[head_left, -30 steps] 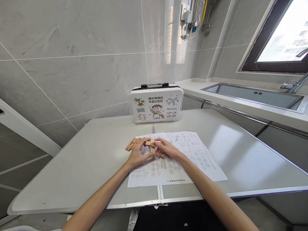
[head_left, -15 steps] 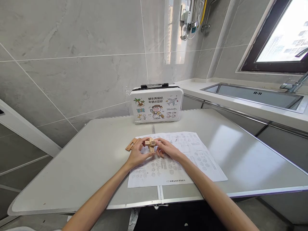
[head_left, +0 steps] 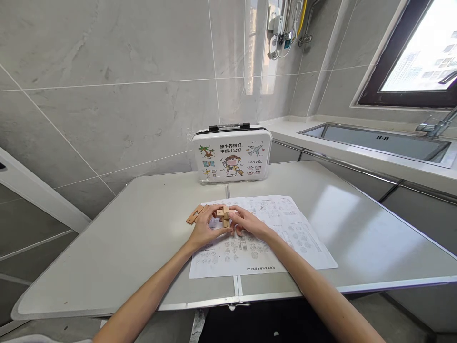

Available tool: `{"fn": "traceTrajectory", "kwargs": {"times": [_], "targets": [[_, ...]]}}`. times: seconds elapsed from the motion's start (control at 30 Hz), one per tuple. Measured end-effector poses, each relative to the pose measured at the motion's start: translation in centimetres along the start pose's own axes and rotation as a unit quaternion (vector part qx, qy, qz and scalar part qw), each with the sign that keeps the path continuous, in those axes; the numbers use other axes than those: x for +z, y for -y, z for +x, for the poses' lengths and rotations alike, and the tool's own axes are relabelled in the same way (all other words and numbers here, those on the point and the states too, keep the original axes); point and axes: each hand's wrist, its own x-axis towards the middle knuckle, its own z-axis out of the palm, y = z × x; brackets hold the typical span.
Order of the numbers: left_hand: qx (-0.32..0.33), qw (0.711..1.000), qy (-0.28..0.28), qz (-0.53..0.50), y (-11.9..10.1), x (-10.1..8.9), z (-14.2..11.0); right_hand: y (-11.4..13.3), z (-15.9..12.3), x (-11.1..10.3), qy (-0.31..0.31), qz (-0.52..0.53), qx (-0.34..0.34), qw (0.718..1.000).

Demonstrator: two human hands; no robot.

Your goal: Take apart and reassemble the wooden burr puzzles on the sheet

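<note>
**Wooden puzzle [head_left: 224, 213] gripped over the printed sheet [head_left: 303, 252]**

My left hand [head_left: 204, 231] curls round the puzzle, thumb at its near side and fingers behind. My right hand [head_left: 249, 222] closes on its other side, the thumb pressed to a block. The puzzle sits over the sheet's far left part; I can't tell whether they touch. Flat wooden pieces [head_left: 194, 214] lie at the sheet's far left corner, partly hidden by my left hand. Beyond the sheet stands a white case [head_left: 216, 162]; well right of it, a sink [head_left: 371, 138].
</note>
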Motion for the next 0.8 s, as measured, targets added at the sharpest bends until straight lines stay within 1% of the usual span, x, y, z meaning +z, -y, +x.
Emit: {"fn": "traceTrajectory", "kwargs": {"times": [0.17,0.5,0.67,0.8], "targets": [[0.008,1.0,0.004,-0.001,-0.03,0.17,-0.02,0.27,-0.09,0.07,-0.021,-0.006,-0.001,1.0],[0.015,0.999,-0.026,0.028,-0.37,0.05,0.06,-0.28,0.22,0.0,-0.046,-0.026,-0.015,0.998],[0.008,0.998,-0.056,0.023,-0.11,-0.12,0.07,0.16,0.08,0.03,-0.067,-0.064,-0.037,0.995],[0.005,0.998,-0.058,0.033,-0.19,-0.19,0.08,0.41,-0.22,-0.1,-0.079,-0.073,-0.049,0.993]]}}
